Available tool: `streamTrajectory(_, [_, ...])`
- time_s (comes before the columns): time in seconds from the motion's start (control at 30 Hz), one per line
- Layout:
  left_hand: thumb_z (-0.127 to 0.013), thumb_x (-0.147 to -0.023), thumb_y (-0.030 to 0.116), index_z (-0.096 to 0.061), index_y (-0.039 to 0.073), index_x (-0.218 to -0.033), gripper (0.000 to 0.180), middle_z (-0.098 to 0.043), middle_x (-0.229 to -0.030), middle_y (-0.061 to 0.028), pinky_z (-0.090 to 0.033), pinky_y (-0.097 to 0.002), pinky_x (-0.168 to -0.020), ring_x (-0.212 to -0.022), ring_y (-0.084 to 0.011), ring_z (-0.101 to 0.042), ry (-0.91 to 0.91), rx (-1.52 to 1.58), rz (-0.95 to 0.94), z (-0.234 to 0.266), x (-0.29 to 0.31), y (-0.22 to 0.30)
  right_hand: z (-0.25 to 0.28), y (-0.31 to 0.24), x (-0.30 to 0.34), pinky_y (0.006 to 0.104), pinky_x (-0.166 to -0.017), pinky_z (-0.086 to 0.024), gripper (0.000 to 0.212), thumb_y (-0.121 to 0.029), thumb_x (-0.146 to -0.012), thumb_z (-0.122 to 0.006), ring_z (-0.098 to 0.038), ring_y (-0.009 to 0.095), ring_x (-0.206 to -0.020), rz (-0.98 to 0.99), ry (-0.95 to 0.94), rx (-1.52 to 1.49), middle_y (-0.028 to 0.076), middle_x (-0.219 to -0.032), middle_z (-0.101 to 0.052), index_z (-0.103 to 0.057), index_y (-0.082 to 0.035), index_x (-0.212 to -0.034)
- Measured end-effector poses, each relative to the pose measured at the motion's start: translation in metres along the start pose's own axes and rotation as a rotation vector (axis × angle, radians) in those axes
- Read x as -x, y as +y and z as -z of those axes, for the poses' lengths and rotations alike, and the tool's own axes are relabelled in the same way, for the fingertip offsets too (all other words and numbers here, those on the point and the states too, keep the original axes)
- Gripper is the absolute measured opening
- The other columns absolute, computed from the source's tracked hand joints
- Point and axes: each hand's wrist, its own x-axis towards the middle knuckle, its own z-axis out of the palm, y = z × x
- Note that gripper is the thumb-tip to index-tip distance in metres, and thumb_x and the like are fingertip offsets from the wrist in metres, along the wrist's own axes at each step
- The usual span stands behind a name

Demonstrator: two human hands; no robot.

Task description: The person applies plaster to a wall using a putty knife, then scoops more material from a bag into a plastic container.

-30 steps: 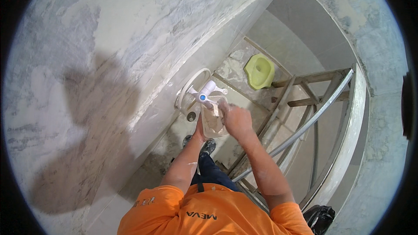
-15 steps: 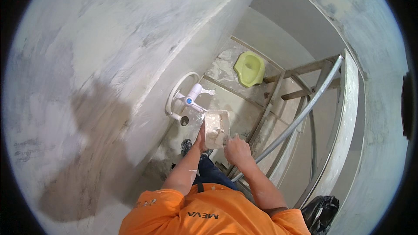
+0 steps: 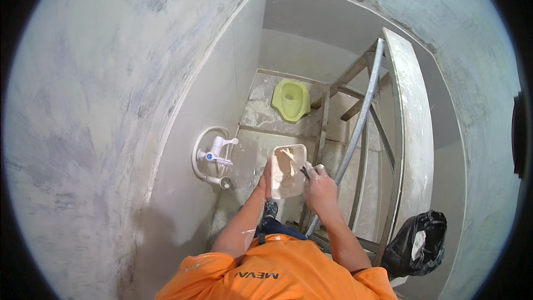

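Note:
My left hand (image 3: 265,181) grips a white rectangular tub (image 3: 282,190) by its left side, with the fingers partly hidden behind it. Inside lies off-white, wet-looking paste (image 3: 285,168), smeared up the walls. At the tub's right edge, my right hand (image 3: 321,189) is closed around a small dark tool (image 3: 304,173). Its working end cannot be made out. Pale smears mark both of my forearms.
A white tap with a hose (image 3: 214,157) juts from the left wall. Beyond the tub, a yellow-green squat toilet (image 3: 291,100) is set in the floor. To the right stand a metal-and-wood scaffold (image 3: 363,108), a long plank (image 3: 412,116) and a black plastic bag (image 3: 405,244).
My view has turned, so the tap and toilet appear further left and the bag shows more fully. The tub has shifted slightly right in view, still in my left hand.

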Motion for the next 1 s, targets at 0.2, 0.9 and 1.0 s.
streamTrajectory(0.2, [-0.043,-0.101,0.068,-0.053,0.014,-0.145,0.071,-0.063,-0.134,-0.0079,-0.051,-0.0463,-0.104,-0.119,-0.0277,-0.063,0.001,-0.037,-0.23,-0.101,-0.009,-0.079,0.099,0.028,0.054,0.0498,-0.08,-0.057,0.044,-0.013,-0.089,-0.061,-0.071,0.039,-0.09,0.005,-0.32,0.191,0.018,-0.108,-0.067,-0.064,-0.011,-0.133])
streamTrajectory(0.9, [-0.046,-0.097,0.072,-0.047,0.012,-0.15,0.08,-0.062,-0.136,-0.012,-0.054,-0.0501,-0.099,-0.116,-0.0326,-0.063,-0.113,-0.177,-0.37,-0.213,-0.005,-0.126,0.15,0.127,0.109,0.0513,-0.068,-0.053,0.03,-0.023,-0.099,-0.057,-0.069,0.04,-0.069,-0.034,0.004,-0.55,0.027,-0.081,-0.07,-0.068,0.003,-0.11])
streamTrajectory(1.0, [-0.048,-0.096,0.073,-0.047,0.011,-0.149,0.081,-0.063,-0.134,-0.0116,-0.056,-0.0487,-0.096,-0.113,-0.0315,-0.065,-0.149,-0.188,-0.376,-0.221,-0.018,-0.14,0.174,0.125,0.111,0.0408,-0.049,-0.045,0.027,-0.025,-0.1,-0.059,-0.056,0.023,-0.048,-0.427,-0.303,-1.02,0.015,-0.071,-0.065,-0.067,0.001,-0.098])
